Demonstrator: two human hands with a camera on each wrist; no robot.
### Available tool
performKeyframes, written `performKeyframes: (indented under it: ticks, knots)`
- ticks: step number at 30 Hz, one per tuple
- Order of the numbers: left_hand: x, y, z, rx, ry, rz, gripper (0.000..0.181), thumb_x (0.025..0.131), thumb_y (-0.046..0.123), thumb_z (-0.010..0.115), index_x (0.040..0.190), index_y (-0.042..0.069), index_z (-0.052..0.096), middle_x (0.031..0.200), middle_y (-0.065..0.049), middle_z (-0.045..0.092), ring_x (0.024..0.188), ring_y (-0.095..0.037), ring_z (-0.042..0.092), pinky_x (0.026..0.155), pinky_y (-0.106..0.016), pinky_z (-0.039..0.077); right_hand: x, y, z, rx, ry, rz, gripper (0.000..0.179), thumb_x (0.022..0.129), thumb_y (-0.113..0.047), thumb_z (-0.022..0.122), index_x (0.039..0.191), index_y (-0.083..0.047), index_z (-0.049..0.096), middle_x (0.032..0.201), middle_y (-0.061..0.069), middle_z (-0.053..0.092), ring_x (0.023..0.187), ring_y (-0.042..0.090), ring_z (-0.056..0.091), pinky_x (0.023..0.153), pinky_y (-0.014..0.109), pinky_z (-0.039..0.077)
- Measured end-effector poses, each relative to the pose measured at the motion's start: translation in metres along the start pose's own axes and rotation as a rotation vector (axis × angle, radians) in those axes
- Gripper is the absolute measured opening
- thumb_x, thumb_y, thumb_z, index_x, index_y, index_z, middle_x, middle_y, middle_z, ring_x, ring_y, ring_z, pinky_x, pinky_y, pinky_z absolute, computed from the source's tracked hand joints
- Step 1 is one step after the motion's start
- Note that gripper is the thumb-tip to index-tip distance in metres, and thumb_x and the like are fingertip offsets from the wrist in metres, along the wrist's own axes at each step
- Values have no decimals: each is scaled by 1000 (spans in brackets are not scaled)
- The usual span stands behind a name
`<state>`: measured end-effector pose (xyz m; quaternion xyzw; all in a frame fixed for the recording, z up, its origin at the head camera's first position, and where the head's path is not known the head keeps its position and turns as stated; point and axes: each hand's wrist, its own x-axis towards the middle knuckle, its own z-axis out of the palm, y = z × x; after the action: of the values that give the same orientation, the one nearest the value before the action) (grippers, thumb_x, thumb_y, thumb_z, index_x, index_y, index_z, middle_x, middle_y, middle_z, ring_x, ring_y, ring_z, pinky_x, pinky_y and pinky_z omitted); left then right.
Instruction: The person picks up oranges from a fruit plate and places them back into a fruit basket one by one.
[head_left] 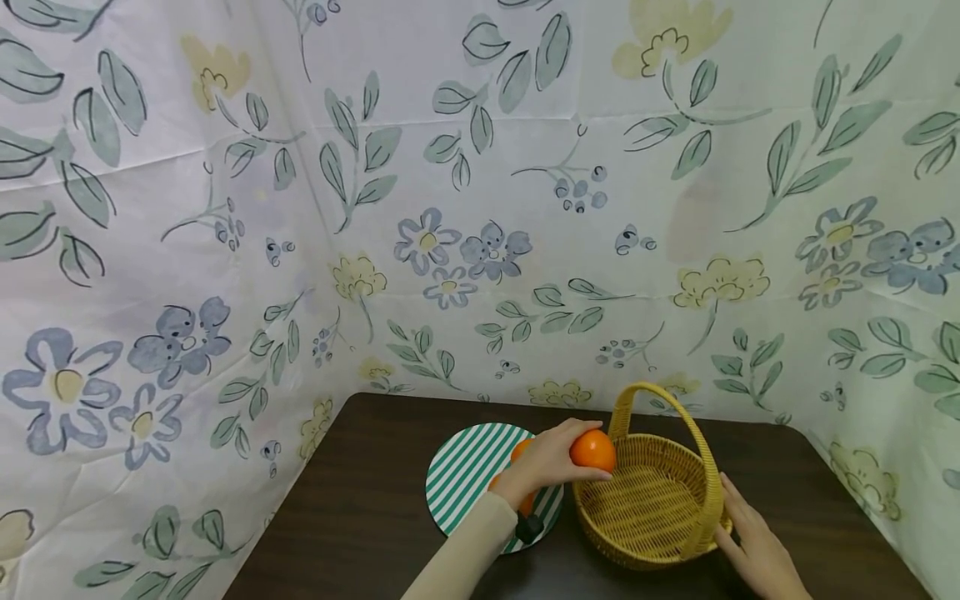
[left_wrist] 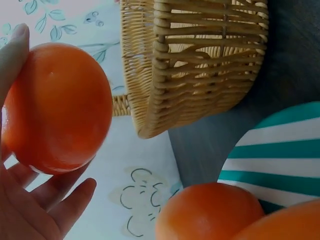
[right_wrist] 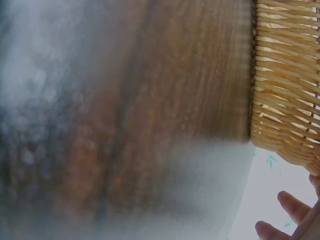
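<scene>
My left hand (head_left: 546,460) grips a round, glossy orange fruit (head_left: 593,451) above the left rim of the wicker basket (head_left: 645,500). In the left wrist view the thumb and fingers curl round this fruit (left_wrist: 60,107), which hangs apart from the basket's woven side (left_wrist: 210,65). On the basket's right side, my right hand (head_left: 761,546) touches the outside near the handle's base, fingers fairly straight. The right wrist view shows its spread fingers (right_wrist: 295,207) by the basket's edge (right_wrist: 287,85). More orange fruits (left_wrist: 210,212) lie on a round green-and-white striped mat (head_left: 468,467), partly behind my left forearm.
Both basket and mat stand on a dark wooden table (head_left: 360,500). The basket's tall arched handle (head_left: 701,442) rises over its opening. A floral cloth (head_left: 480,250) hangs behind the table and along its sides. A small black device (head_left: 528,527) sits at my left wrist.
</scene>
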<state>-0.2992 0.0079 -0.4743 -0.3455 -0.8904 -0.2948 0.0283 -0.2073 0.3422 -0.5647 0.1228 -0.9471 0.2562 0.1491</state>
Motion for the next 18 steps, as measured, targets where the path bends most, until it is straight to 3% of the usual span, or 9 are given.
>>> performKeyframes:
  ticks: [3, 11, 18]
  knots:
    - [4, 0, 2, 26, -9, -7, 75, 75, 68, 59, 140, 39, 36, 132, 13, 47, 101, -6, 55, 80, -25, 49, 1, 0, 1, 4, -1, 1, 70, 95, -29, 52, 151, -22, 10, 155, 4, 7, 120, 53, 34, 86, 60, 31]
    - [9, -2, 10, 58, -22, -38, 76, 73, 70, 59, 139, 38, 38, 132, 13, 48, 102, -7, 55, 80, -26, 49, 1, 0, 1, -9, -57, 41, 71, 96, -34, 49, 151, -22, 5, 154, 17, 11, 120, 53, 35, 81, 65, 34]
    - [16, -4, 16, 79, -10, -18, 78, 73, 68, 61, 139, 33, 39, 130, 11, 49, 100, -6, 56, 79, -26, 49, 3, 0, -1, -14, -65, 44, 71, 96, -35, 48, 151, -22, 4, 154, 17, 10, 120, 53, 34, 80, 65, 34]
